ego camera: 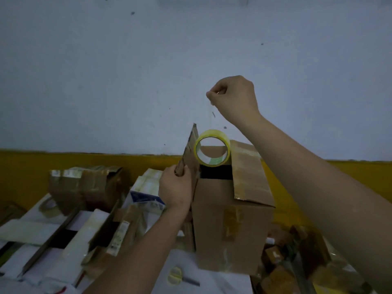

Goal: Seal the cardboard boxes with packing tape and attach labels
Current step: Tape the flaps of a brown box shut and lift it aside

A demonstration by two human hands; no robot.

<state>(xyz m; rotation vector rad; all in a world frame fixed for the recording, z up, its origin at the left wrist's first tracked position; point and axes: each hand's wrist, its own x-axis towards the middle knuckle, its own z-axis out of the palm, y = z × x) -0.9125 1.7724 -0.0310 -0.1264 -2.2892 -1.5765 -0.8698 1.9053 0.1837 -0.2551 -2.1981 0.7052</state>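
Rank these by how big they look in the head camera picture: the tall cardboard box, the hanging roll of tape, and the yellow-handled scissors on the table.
1. Tall cardboard box, by far the largest.
2. Roll of tape.
3. Scissors.
The roll and the scissors look close in size; the scissors lie nearer the camera, so that order is unsure.

Two bare forearms enter from the lower edge, one at about seven o'clock, the other at about four o'clock. Neither shows a sleeve, watch, bracelet or glove. The left hand [175,188] and the right hand [233,98] are bare too, with no ring visible on the fingers [212,94].
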